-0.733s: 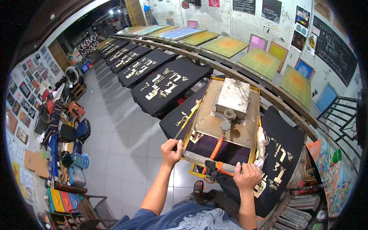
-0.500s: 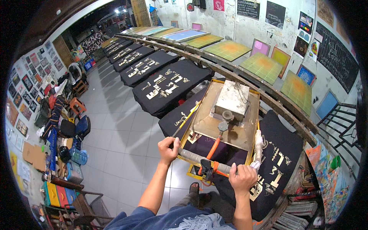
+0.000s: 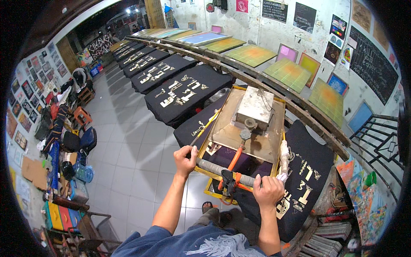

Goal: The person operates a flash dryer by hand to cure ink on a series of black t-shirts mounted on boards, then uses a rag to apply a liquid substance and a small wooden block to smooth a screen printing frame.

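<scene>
A heat press with a pale metal box (image 3: 253,107), orange hose (image 3: 235,158) and yellow frame (image 3: 204,141) lies over a black shirt (image 3: 190,127). My left hand (image 3: 186,159) is closed on the left end of its grey taped handle bar (image 3: 216,171); my right hand (image 3: 267,190) grips the right end. A dark clamp (image 3: 228,180) hangs on the bar between them. To the right, another black shirt (image 3: 311,158) carries cream lettering, partly hidden by the press and my hand.
Printed black shirts (image 3: 201,77) line the long rail (image 3: 295,103) toward the back. Screens (image 3: 321,103) lean along the right wall, near a black metal rack (image 3: 379,141). Stools (image 3: 81,115), bags, bottles and boxes crowd the left wall beside the tiled floor (image 3: 128,158).
Both hands and the handle have shifted slightly up and left in the view, still gripped. The whole view has moved a little too.
</scene>
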Action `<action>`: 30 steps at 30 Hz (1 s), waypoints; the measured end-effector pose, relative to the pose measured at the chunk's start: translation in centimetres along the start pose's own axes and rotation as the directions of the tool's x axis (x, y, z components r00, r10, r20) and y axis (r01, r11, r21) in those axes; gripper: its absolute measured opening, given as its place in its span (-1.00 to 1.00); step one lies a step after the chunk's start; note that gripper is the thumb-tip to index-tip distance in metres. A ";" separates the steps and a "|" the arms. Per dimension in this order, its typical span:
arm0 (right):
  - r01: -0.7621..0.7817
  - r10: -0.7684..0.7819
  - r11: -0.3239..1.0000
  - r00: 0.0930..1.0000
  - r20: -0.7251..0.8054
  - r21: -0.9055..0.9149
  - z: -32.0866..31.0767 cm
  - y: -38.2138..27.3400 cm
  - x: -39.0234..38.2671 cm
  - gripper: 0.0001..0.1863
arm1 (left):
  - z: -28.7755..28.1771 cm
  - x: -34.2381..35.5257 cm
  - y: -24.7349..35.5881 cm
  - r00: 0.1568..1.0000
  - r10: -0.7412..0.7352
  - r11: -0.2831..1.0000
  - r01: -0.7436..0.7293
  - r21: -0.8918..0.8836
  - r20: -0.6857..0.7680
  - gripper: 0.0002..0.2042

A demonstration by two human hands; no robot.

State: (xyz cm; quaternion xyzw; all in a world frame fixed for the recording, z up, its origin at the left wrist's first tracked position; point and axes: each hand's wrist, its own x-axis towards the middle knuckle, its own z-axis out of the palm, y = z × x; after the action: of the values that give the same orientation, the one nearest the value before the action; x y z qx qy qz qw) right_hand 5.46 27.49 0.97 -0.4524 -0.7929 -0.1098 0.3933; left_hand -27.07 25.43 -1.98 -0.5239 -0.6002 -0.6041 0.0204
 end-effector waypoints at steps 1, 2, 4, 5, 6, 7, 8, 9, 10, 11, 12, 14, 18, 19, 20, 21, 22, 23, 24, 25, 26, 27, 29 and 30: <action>0.004 -0.004 1.000 1.000 -0.008 -0.003 0.1 0.0 0.0 -0.60 | -0.1 -0.1 0.1 1.000 -0.008 1.000 0.008 0.002 0.004 -0.77; 0.002 -0.003 1.000 1.000 -0.014 -0.014 0.3 0.1 0.1 -0.61 | 0.0 0.1 0.1 1.000 -0.015 1.000 0.015 0.003 0.010 -0.77; -0.006 0.006 0.999 1.000 -0.005 -0.042 0.2 0.1 -0.4 -0.62 | 0.1 -0.1 -0.4 1.000 0.014 1.000 -0.014 -0.012 -0.004 -0.78; -0.011 0.011 0.999 1.000 -0.001 -0.051 0.3 0.0 -0.4 -0.62 | 0.1 -0.1 -0.8 1.000 0.028 0.999 -0.028 -0.020 -0.009 -0.78; -0.016 0.017 0.998 1.000 0.012 -0.067 0.2 0.0 -0.3 -0.63 | 0.1 -0.1 -1.0 0.998 0.069 0.997 -0.070 -0.016 -0.007 -0.79; -0.021 0.023 0.996 0.999 0.024 -0.082 0.2 0.0 -0.3 -0.63 | 0.1 -0.2 -1.0 0.998 0.063 0.998 -0.063 -0.022 0.000 -0.79; -0.012 0.014 0.996 1.000 0.015 -0.088 0.2 -0.1 -0.2 -0.64 | 0.1 -0.3 -1.0 0.998 0.056 0.998 -0.056 -0.028 0.008 -0.79; -0.022 0.024 0.996 1.000 0.020 -0.089 0.4 -0.1 -0.3 -0.64 | -0.1 0.0 -0.8 0.998 0.055 0.998 -0.055 -0.031 0.007 -0.79; -0.031 0.034 0.995 0.999 0.026 -0.090 0.5 0.0 -0.4 -0.64 | -0.1 -0.1 -0.6 0.999 0.049 0.998 -0.048 -0.049 0.008 -0.79; -0.040 0.043 0.995 0.999 0.031 -0.090 0.5 0.0 -0.4 -0.64 | -0.2 0.0 -0.4 0.998 0.058 0.997 -0.058 -0.044 0.020 -0.80; -0.060 0.064 0.995 0.997 0.040 -0.078 0.4 -0.1 -0.4 -0.65 | -0.3 0.1 -0.2 0.997 0.068 0.997 -0.067 -0.039 0.030 -0.80; -0.074 0.077 0.994 0.996 0.035 -0.078 0.5 -0.2 -0.5 -0.66 | -0.7 0.2 -0.3 0.996 0.080 0.996 -0.078 -0.052 0.037 -0.81; -0.126 0.128 0.987 0.992 0.016 -0.096 0.6 -0.4 -1.1 -0.69 | -0.9 0.6 0.0 0.989 0.118 0.991 -0.111 -0.073 0.094 -0.81; -0.136 0.139 0.985 0.990 0.019 -0.103 0.7 -0.5 -1.0 -0.69 | -0.9 0.8 0.0 0.988 0.125 0.989 -0.117 -0.087 0.094 -0.82; -0.166 0.171 0.980 0.984 0.039 -0.109 0.6 -0.7 -0.8 -0.68 | -0.8 1.0 -0.1 0.987 0.133 0.987 -0.123 -0.102 0.095 -0.82; -0.141 0.143 0.983 0.990 0.004 -0.117 0.6 -0.9 -0.8 -0.68 | -0.9 1.0 -0.2 0.985 0.138 0.985 -0.125 -0.119 0.106 -0.82; -0.117 0.114 0.985 0.993 -0.030 -0.128 0.6 -0.7 -0.5 -0.67 | -0.9 1.1 -0.2 0.983 0.146 0.982 -0.129 -0.140 0.116 -0.83; -0.090 0.083 0.987 0.995 -0.062 -0.131 0.9 -0.7 -0.4 -0.66 | -1.0 1.1 -0.4 0.980 0.163 0.978 -0.145 -0.148 0.114 -0.83; -0.092 0.084 0.988 0.994 -0.068 -0.126 1.1 -0.6 -0.5 -0.66 | -1.0 1.1 -0.5 0.977 0.179 0.974 -0.161 -0.157 0.113 -0.83; -0.099 0.090 0.988 0.993 -0.076 -0.119 1.0 -1.0 -0.2 -0.66 | -1.1 1.1 -0.8 0.974 0.197 0.969 -0.176 -0.171 0.112 -0.83; -0.090 0.079 0.985 0.993 -0.083 -0.144 1.2 -1.0 -0.3 -0.67 | -1.3 1.1 -1.0 0.971 0.206 0.970 -0.186 -0.156 0.124 -0.84; -0.082 0.068 0.981 0.994 -0.088 -0.174 1.2 -0.9 -0.3 -0.68 | -1.2 1.2 -1.0 0.970 0.211 0.966 -0.189 -0.175 0.117 -0.84; -0.118 0.102 0.980 0.989 -0.104 -0.163 1.2 -1.3 -0.4 -0.71 | -1.1 1.2 -1.0 0.970 0.218 0.959 -0.193 -0.210 0.103 -0.83; -0.113 0.098 0.982 0.990 -0.105 -0.153 1.2 -1.3 -0.3 -0.69 | -0.9 1.2 -1.2 0.970 0.223 0.954 -0.196 -0.226 0.100 -0.84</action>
State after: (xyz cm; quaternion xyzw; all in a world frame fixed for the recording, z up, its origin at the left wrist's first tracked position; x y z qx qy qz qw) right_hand 3.85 27.17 0.16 -0.5177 -0.7365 -0.1734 0.3994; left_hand -28.97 25.82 -1.83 -0.6205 -0.4727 -0.6257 -0.0094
